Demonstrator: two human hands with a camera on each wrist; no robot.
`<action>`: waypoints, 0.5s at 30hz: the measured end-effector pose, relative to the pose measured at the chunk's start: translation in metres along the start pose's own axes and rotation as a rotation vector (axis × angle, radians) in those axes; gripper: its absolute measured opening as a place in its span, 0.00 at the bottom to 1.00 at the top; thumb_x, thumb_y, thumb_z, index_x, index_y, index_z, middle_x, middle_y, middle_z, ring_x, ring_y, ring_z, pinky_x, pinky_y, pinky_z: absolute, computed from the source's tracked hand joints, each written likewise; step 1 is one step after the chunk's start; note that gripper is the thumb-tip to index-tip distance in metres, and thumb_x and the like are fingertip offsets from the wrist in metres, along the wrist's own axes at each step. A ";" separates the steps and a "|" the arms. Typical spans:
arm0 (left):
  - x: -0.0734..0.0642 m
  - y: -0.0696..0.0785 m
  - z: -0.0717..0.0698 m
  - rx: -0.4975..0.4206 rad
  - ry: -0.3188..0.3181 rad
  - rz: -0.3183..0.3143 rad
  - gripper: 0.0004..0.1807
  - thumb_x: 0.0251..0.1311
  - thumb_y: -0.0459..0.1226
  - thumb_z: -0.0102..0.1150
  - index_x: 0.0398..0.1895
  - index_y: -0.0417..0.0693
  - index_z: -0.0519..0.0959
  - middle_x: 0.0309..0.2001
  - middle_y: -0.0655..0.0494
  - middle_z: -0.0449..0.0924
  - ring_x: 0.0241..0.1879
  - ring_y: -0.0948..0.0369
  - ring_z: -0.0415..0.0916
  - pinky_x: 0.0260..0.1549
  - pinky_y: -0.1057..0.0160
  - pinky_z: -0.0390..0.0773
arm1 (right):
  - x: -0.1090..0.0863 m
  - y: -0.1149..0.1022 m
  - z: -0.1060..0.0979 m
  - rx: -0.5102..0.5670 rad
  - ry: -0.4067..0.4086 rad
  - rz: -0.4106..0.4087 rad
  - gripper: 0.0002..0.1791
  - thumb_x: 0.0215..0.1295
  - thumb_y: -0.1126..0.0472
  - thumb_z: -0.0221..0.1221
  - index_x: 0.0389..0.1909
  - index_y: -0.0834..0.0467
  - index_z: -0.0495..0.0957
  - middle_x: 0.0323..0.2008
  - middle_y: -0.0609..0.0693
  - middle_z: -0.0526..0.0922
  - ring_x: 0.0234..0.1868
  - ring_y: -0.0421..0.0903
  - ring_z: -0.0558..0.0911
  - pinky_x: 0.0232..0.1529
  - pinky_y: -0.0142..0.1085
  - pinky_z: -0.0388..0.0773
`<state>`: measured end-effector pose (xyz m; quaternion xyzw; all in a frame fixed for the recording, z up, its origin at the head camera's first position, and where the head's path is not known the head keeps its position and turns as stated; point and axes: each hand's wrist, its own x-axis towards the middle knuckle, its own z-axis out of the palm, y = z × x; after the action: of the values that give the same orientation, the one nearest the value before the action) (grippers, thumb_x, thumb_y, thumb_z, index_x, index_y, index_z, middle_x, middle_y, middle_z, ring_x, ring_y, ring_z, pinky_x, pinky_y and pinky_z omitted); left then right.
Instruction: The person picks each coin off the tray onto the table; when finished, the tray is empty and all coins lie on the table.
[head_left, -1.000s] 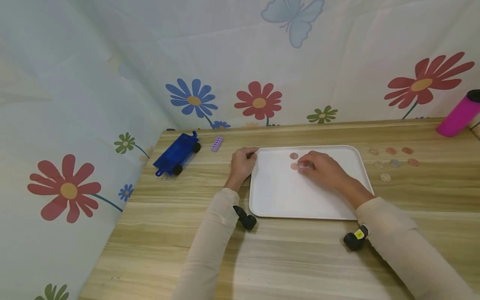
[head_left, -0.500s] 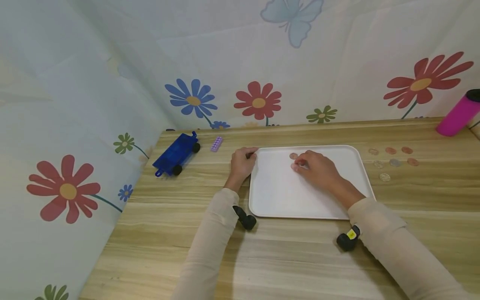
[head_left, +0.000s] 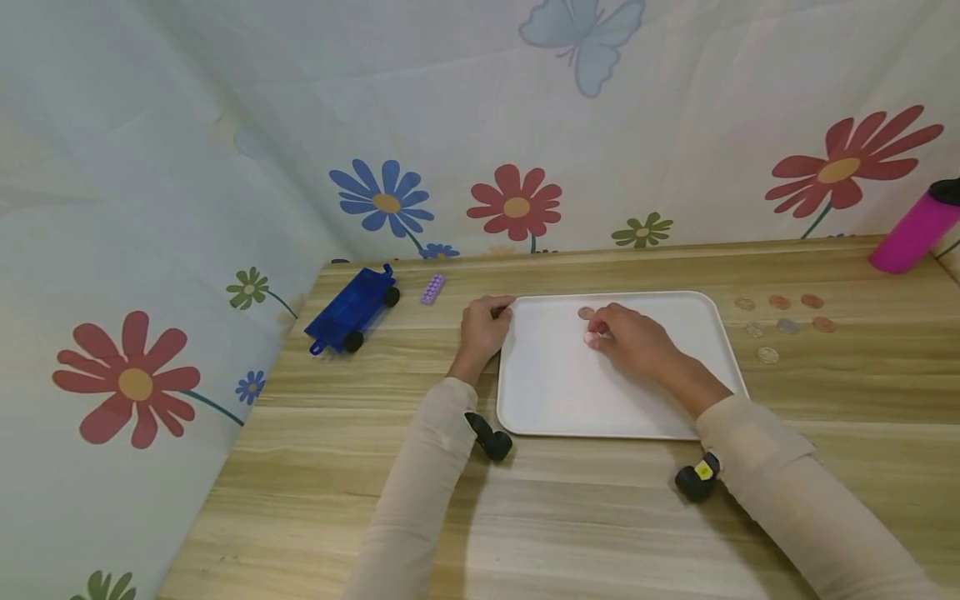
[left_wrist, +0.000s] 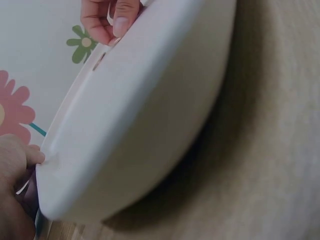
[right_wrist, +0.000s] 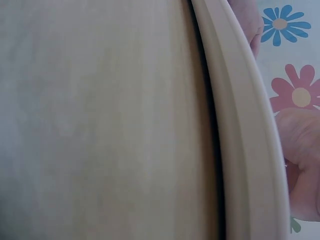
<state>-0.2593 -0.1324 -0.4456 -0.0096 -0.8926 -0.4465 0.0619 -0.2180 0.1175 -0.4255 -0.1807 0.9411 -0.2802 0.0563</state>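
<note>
A white rectangular tray point(head_left: 540, 383) lies on the wooden table. At its far left corner, my left hand point(head_left: 483, 329) grips the rim; the left wrist view shows a fingertip over the edge. Over the tray's upper middle, the thumb and forefinger of my right hand point(head_left: 633, 337) pinch a coin, mostly hidden behind the fingertips. Just beyond those fingertips a copper-coloured coin point(head_left: 586, 313) lies flat on the tray. The left wrist view has this flat coin point(left_wrist: 99, 61) close to the tray's far rim, near the right fingertips.
Several copper and silver coins point(head_left: 787, 326) lie on the table right of the tray. A pink bottle point(head_left: 911, 233) stands at the far right. A blue toy wagon point(head_left: 352, 310) and a purple toy brick point(head_left: 432, 289) are at the left. A flowered cloth point(head_left: 697, 125) hangs behind.
My right hand has shifted slightly left, its fingertips closing over the nearer coin, which showed plainly on the tray a second ago. The left hand keeps its place on the rim.
</note>
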 end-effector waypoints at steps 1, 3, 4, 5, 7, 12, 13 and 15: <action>0.000 0.000 0.000 0.001 0.001 0.000 0.15 0.69 0.30 0.57 0.55 0.44 0.86 0.51 0.43 0.87 0.51 0.50 0.84 0.51 0.54 0.83 | 0.000 0.000 -0.001 0.004 -0.005 -0.004 0.09 0.73 0.59 0.60 0.47 0.59 0.79 0.58 0.60 0.82 0.50 0.54 0.80 0.54 0.52 0.77; 0.000 0.000 0.000 -0.005 0.002 0.002 0.15 0.69 0.30 0.57 0.55 0.44 0.86 0.51 0.43 0.87 0.51 0.50 0.84 0.51 0.53 0.83 | -0.001 -0.001 -0.002 0.006 -0.014 -0.018 0.08 0.73 0.59 0.60 0.47 0.58 0.79 0.63 0.59 0.81 0.49 0.53 0.80 0.51 0.49 0.77; 0.000 0.001 0.000 -0.010 0.001 0.005 0.14 0.69 0.30 0.57 0.55 0.43 0.86 0.51 0.43 0.87 0.51 0.49 0.84 0.51 0.53 0.83 | -0.002 -0.001 -0.003 0.002 -0.016 -0.032 0.07 0.73 0.59 0.60 0.46 0.58 0.79 0.66 0.58 0.79 0.49 0.53 0.79 0.49 0.47 0.77; 0.000 0.001 0.000 -0.013 0.001 0.006 0.14 0.69 0.30 0.57 0.54 0.43 0.86 0.51 0.42 0.87 0.50 0.49 0.84 0.51 0.53 0.83 | -0.002 -0.001 -0.004 -0.003 -0.018 -0.048 0.07 0.72 0.59 0.60 0.45 0.57 0.78 0.68 0.58 0.78 0.48 0.52 0.79 0.46 0.45 0.76; -0.001 0.002 0.000 -0.018 0.000 0.012 0.14 0.69 0.30 0.57 0.54 0.42 0.86 0.50 0.42 0.87 0.50 0.49 0.84 0.51 0.53 0.83 | -0.004 0.000 -0.005 -0.016 -0.018 -0.076 0.06 0.71 0.60 0.61 0.44 0.58 0.79 0.64 0.57 0.81 0.44 0.50 0.78 0.41 0.41 0.73; -0.002 0.003 -0.001 -0.015 -0.008 0.008 0.15 0.69 0.30 0.57 0.55 0.42 0.85 0.50 0.42 0.87 0.50 0.49 0.83 0.51 0.53 0.83 | -0.010 0.005 -0.009 -0.038 -0.016 -0.121 0.09 0.69 0.59 0.64 0.46 0.58 0.81 0.36 0.52 0.86 0.34 0.45 0.77 0.36 0.37 0.73; -0.002 0.003 -0.001 -0.017 -0.009 0.004 0.15 0.69 0.30 0.57 0.55 0.42 0.85 0.51 0.42 0.87 0.50 0.49 0.83 0.51 0.53 0.83 | -0.011 0.007 -0.009 -0.037 -0.017 -0.126 0.09 0.69 0.59 0.64 0.46 0.58 0.81 0.31 0.50 0.83 0.33 0.44 0.77 0.36 0.37 0.73; -0.002 0.003 -0.001 -0.019 -0.008 0.000 0.15 0.69 0.30 0.57 0.55 0.42 0.85 0.51 0.42 0.87 0.50 0.49 0.83 0.51 0.53 0.83 | -0.013 0.012 -0.009 -0.014 -0.016 -0.131 0.10 0.68 0.60 0.64 0.47 0.58 0.82 0.30 0.49 0.82 0.32 0.44 0.76 0.36 0.38 0.73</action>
<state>-0.2572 -0.1314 -0.4431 -0.0121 -0.8886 -0.4548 0.0583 -0.2114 0.1367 -0.4245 -0.2448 0.9287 -0.2750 0.0442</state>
